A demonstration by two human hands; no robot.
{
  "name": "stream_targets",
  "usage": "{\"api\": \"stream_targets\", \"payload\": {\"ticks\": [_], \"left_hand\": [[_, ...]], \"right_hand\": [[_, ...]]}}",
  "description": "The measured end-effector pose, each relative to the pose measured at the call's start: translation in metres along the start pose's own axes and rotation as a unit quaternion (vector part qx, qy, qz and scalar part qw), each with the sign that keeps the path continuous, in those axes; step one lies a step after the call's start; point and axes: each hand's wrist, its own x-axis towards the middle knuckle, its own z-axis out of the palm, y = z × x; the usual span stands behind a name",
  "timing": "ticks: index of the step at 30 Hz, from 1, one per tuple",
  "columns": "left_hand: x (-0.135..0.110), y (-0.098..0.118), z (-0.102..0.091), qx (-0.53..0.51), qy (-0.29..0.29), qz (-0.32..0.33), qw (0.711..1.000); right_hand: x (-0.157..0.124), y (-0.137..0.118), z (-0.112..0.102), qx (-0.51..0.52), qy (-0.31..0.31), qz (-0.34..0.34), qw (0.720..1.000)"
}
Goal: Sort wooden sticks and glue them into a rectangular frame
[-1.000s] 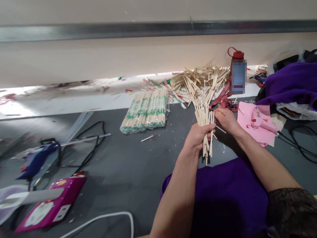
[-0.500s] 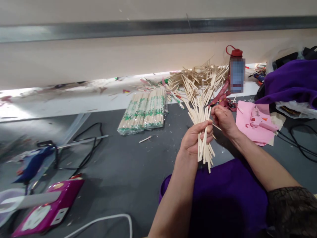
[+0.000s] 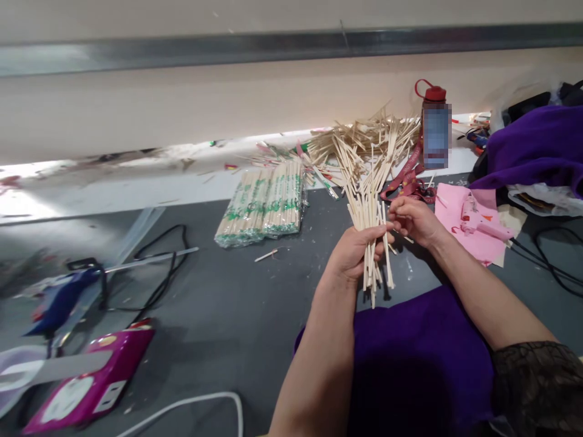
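A loose bundle of wooden chopsticks [image 3: 363, 209] is fanned out at its far end and gripped round its middle by my left hand [image 3: 354, 252]. Close on its right, my right hand [image 3: 413, 221] has bent fingers and thumb drawn together beside the sticks. What those fingers hold, if anything, is hidden. A stick end shows just below them. Behind the bundle lies a large heap of loose sticks [image 3: 364, 139]. Two clear plastic packs of chopsticks [image 3: 262, 203] with green print rest to the left.
A pink glue gun [image 3: 485, 227] lies on pink sheets [image 3: 449, 209] at the right. Behind stands a red-capped bottle [image 3: 436, 133] with a red strap [image 3: 407, 176]. Left are a magenta power strip [image 3: 98, 376], a blue tool [image 3: 68, 300] and cables. Purple cloth [image 3: 410, 321] covers my lap.
My right fingers have shifted slightly and loosened from a tighter fist, staying beside the bundle. The lower ends of the chopsticks are gathered more closely in my left hand.
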Motion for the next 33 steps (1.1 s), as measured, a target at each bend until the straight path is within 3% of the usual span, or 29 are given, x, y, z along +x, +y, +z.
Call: {"api": "stream_targets", "payload": {"ticks": [6, 10, 14, 21, 27, 30, 33], "left_hand": [[0.004, 0.008, -0.008, -0.043, 0.125, 0.089, 0.987], [0.007, 0.013, -0.018, -0.063, 0.226, 0.16, 0.959], [0.01, 0.013, -0.021, -0.057, 0.291, 0.198, 0.934], [0.014, 0.01, -0.025, -0.036, 0.303, 0.248, 0.919], [0.013, 0.006, -0.021, 0.006, 0.278, 0.293, 0.915], [0.011, 0.004, -0.016, 0.039, 0.253, 0.314, 0.914], [0.011, 0.004, -0.015, 0.044, 0.249, 0.325, 0.911]], "right_hand": [[-0.005, -0.001, 0.003, -0.023, -0.043, 0.036, 0.998], [-0.01, 0.0, 0.011, -0.131, -0.059, 0.1, 0.985], [-0.013, 0.001, 0.017, -0.187, -0.066, 0.114, 0.974], [-0.016, 0.003, 0.019, -0.251, -0.095, 0.112, 0.957], [-0.016, 0.003, 0.021, -0.292, -0.081, 0.136, 0.943], [-0.018, 0.0, 0.028, -0.372, -0.072, 0.15, 0.913], [-0.021, -0.003, 0.036, -0.507, -0.077, 0.125, 0.849]]}}
